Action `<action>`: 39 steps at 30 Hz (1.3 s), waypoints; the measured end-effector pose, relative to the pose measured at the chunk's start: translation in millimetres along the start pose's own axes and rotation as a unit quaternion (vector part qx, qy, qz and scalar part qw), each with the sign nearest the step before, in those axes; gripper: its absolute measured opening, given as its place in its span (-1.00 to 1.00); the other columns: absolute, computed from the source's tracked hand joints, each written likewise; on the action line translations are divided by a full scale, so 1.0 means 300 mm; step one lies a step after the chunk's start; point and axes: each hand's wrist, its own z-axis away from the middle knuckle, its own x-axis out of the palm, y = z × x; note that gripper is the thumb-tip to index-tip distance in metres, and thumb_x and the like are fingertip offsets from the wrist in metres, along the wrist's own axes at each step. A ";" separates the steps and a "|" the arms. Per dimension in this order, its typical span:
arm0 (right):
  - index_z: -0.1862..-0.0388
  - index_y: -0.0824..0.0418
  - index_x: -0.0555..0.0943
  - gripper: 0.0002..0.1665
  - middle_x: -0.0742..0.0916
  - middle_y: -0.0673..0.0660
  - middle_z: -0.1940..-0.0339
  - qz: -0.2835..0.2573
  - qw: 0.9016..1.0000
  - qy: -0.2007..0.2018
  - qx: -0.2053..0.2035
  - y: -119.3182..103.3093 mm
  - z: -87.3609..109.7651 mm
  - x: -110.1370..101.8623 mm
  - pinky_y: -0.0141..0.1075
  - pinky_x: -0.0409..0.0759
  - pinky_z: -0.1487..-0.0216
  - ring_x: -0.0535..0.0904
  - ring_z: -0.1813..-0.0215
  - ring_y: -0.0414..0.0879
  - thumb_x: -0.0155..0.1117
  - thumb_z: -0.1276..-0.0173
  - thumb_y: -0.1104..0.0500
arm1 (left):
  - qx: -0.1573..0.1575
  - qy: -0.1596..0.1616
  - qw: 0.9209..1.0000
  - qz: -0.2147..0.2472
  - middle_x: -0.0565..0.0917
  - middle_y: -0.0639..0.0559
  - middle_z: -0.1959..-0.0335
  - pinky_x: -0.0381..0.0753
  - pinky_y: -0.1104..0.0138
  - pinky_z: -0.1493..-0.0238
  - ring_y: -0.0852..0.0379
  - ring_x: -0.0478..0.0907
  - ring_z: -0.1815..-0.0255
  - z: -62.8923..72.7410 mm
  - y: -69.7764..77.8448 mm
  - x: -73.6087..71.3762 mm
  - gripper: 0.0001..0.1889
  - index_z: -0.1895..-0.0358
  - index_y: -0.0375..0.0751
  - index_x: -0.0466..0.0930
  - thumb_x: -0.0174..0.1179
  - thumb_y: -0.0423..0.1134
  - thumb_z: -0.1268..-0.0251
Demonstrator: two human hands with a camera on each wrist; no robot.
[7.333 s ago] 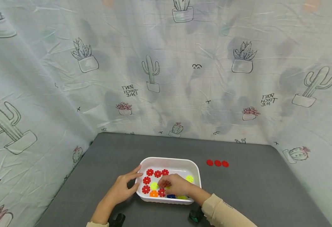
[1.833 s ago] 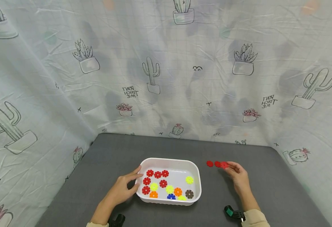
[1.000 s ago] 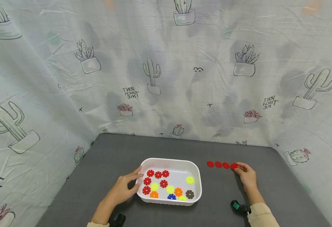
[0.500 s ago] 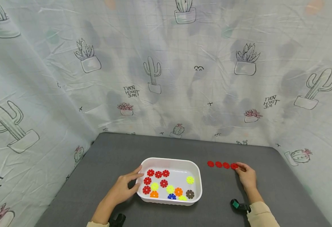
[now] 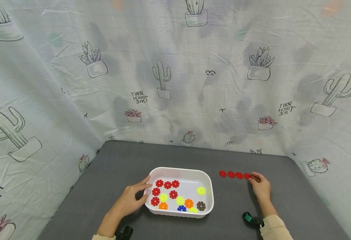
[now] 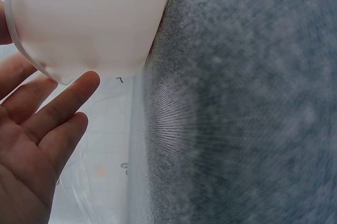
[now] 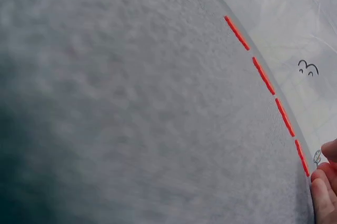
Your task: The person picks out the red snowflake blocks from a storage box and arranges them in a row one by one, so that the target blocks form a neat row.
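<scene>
A white plastic tray [image 5: 190,214] holds several notched plastic discs, red [image 5: 173,194], yellow, orange, blue and brown. My left hand [image 5: 129,199] grips its left end, thumb and a finger over the rim; in the left wrist view the other fingers [image 6: 66,103] lie along the outside wall. To the right, several red discs lie flat in a row, the leftmost disc [image 5: 223,174] nearest the tray. My right hand [image 5: 261,188] is at the row's right end, its bent fingertips right at the edge of the last red disc [image 5: 247,176], which shows almost whole.
A dark grey cloth [image 5: 121,160] covers the table. Behind it hangs a pale curtain [image 5: 190,100] printed with cactus drawings, which also runs along both sides. Black straps with small devices are on both wrists, the right device [image 5: 249,218] showing a green patch.
The right hand has carried a red disc from the tray to the right end of the row, lengthening it. Over the last second both hands have stayed nearly still.
</scene>
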 end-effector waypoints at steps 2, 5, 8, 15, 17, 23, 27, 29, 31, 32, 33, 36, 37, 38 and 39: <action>-0.13 0.47 0.50 -0.56 0.60 0.48 -0.08 0.000 1.000 -0.006 0.002 -0.013 0.012 -0.003 -0.72 0.37 0.40 0.29 0.41 -0.72 0.18 -0.28 0.32 | 0.003 0.000 1.000 0.001 0.41 0.05 -0.34 0.47 -0.01 -0.18 0.03 0.44 -0.28 0.000 -0.001 0.001 -0.60 -0.11 -0.14 0.62 0.23 -0.27 -0.15; -0.17 0.43 0.49 -0.53 0.60 0.45 -0.11 0.007 1.000 -0.016 -0.003 -0.039 0.032 -0.005 -0.74 0.37 0.37 0.45 0.31 -0.60 0.20 -0.29 0.30 | 0.002 -0.001 1.000 0.002 0.41 0.05 -0.35 0.46 -0.01 -0.19 0.04 0.43 -0.29 0.000 -0.003 0.002 -0.60 -0.11 -0.14 0.62 0.23 -0.26 -0.16; -0.21 0.39 0.47 -0.52 0.59 0.41 -0.14 0.017 0.999 -0.040 -0.021 -0.071 0.053 -0.005 -0.76 0.35 0.31 0.62 0.03 -0.20 0.20 -0.32 0.26 | -0.004 -0.002 1.000 0.004 0.40 0.06 -0.35 0.45 -0.01 -0.20 0.03 0.43 -0.29 -0.001 -0.005 0.003 -0.60 -0.12 -0.13 0.62 0.23 -0.26 -0.15; -0.29 0.35 0.40 -0.48 0.53 0.35 -0.26 -0.022 0.991 -0.117 -0.054 -0.140 0.099 0.017 -0.77 0.35 0.14 0.44 -0.28 0.15 0.15 -0.38 0.23 | -0.009 -0.006 1.000 0.009 0.40 0.06 -0.35 0.45 -0.02 -0.19 0.03 0.43 -0.29 -0.002 0.000 -0.001 -0.60 -0.12 -0.13 0.61 0.22 -0.27 -0.16; -0.29 0.35 0.40 -0.47 0.53 0.34 -0.27 -0.045 0.988 -0.130 -0.068 -0.163 0.112 0.030 -0.77 0.37 0.10 0.48 -0.26 0.02 0.16 -0.37 0.24 | -0.010 -0.006 1.000 0.010 0.40 0.07 -0.35 0.46 -0.02 -0.19 0.04 0.43 -0.29 -0.002 0.000 0.000 -0.60 -0.12 -0.13 0.61 0.22 -0.27 -0.16; -0.19 0.43 0.47 -0.49 0.63 0.24 -0.13 -0.157 0.969 -0.136 -0.134 -0.230 0.176 0.092 -0.66 0.48 0.01 0.54 -0.03 -0.47 0.26 -0.27 0.30 | -0.009 -0.004 1.000 0.008 0.41 0.05 -0.35 0.47 -0.02 -0.18 0.03 0.44 -0.28 -0.003 0.000 0.001 -0.60 -0.12 -0.14 0.61 0.22 -0.28 -0.16; -0.16 0.44 0.49 -0.51 0.59 0.42 -0.14 -0.188 0.953 -0.154 -0.181 -0.274 0.229 0.136 -0.61 0.49 -0.03 0.56 -0.07 -0.39 0.28 -0.24 0.35 | -0.006 -0.004 1.000 0.009 0.41 0.04 -0.35 0.47 -0.02 -0.18 0.02 0.44 -0.28 -0.003 0.000 0.000 -0.60 -0.12 -0.15 0.61 0.22 -0.28 -0.16; -0.16 0.43 0.49 -0.51 0.59 0.41 -0.15 -0.189 0.947 -0.169 -0.197 -0.298 0.252 0.154 -0.60 0.48 -0.06 0.55 -0.10 -0.36 0.27 -0.24 0.36 | -0.003 -0.002 1.000 0.009 0.41 0.03 -0.34 0.47 -0.03 -0.17 0.00 0.44 -0.28 -0.004 -0.001 0.000 -0.60 -0.11 -0.16 0.61 0.22 -0.28 -0.16; -0.17 0.40 0.49 -0.52 0.60 0.37 -0.16 -0.190 0.941 -0.188 -0.206 -0.321 0.271 0.172 -0.59 0.47 -0.09 0.55 -0.14 -0.30 0.26 -0.25 0.35 | 0.000 0.001 1.000 0.006 0.42 0.01 -0.34 0.47 -0.04 -0.17 -0.02 0.45 -0.27 -0.004 -0.001 -0.001 -0.60 -0.11 -0.17 0.62 0.21 -0.29 -0.16; -0.18 0.39 0.49 -0.51 0.59 0.36 -0.17 -0.191 0.939 -0.197 -0.207 -0.332 0.281 0.180 -0.58 0.46 -0.11 0.55 -0.16 -0.25 0.26 -0.25 0.35 | 0.000 0.002 1.000 0.005 0.42 0.01 -0.34 0.47 -0.05 -0.16 -0.03 0.46 -0.26 -0.004 0.000 -0.001 -0.60 -0.11 -0.17 0.62 0.21 -0.29 -0.15; -0.18 0.38 0.49 -0.52 0.59 0.36 -0.17 -0.192 0.936 -0.207 -0.209 -0.341 0.290 0.190 -0.58 0.45 -0.12 0.55 -0.18 -0.17 0.25 -0.26 0.34 | 0.000 0.002 1.000 0.004 0.42 0.00 -0.34 0.47 -0.05 -0.17 -0.04 0.46 -0.26 -0.004 0.000 -0.001 -0.60 -0.11 -0.17 0.62 0.21 -0.29 -0.15; -0.18 0.36 0.49 -0.53 0.59 0.34 -0.17 -0.197 0.930 -0.231 -0.209 -0.367 0.313 0.222 -0.55 0.45 -0.15 0.54 -0.21 0.04 0.25 -0.27 0.33 | -0.005 0.002 1.000 0.005 0.42 0.01 -0.34 0.46 -0.06 -0.17 -0.05 0.46 -0.27 -0.003 0.001 -0.001 -0.60 -0.11 -0.17 0.62 0.21 -0.29 -0.15; -0.18 0.35 0.50 -0.53 0.59 0.35 -0.17 -0.199 0.928 -0.238 -0.208 -0.374 0.321 0.233 -0.54 0.44 -0.16 0.52 -0.22 0.10 0.24 -0.28 0.33 | -0.006 0.002 1.000 0.004 0.42 0.01 -0.34 0.46 -0.06 -0.17 -0.05 0.46 -0.27 -0.002 0.001 -0.001 -0.60 -0.11 -0.16 0.62 0.21 -0.28 -0.15; -0.18 0.34 0.50 -0.54 0.59 0.35 -0.17 -0.200 0.926 -0.244 -0.207 -0.383 0.329 0.245 -0.53 0.44 -0.17 0.51 -0.22 0.14 0.24 -0.28 0.33 | -0.007 0.002 1.000 0.004 0.42 0.02 -0.34 0.46 -0.06 -0.17 -0.04 0.45 -0.27 -0.001 0.002 -0.001 -0.60 -0.11 -0.15 0.62 0.21 -0.28 -0.15; -0.18 0.33 0.50 -0.54 0.59 0.34 -0.17 -0.201 0.925 -0.250 -0.206 -0.392 0.336 0.257 -0.51 0.45 -0.18 0.51 -0.22 0.16 0.24 -0.28 0.32 | -0.006 0.002 1.000 0.002 0.42 0.02 -0.34 0.46 -0.06 -0.17 -0.04 0.46 -0.26 -0.001 0.001 -0.001 -0.60 -0.11 -0.15 0.62 0.21 -0.27 -0.15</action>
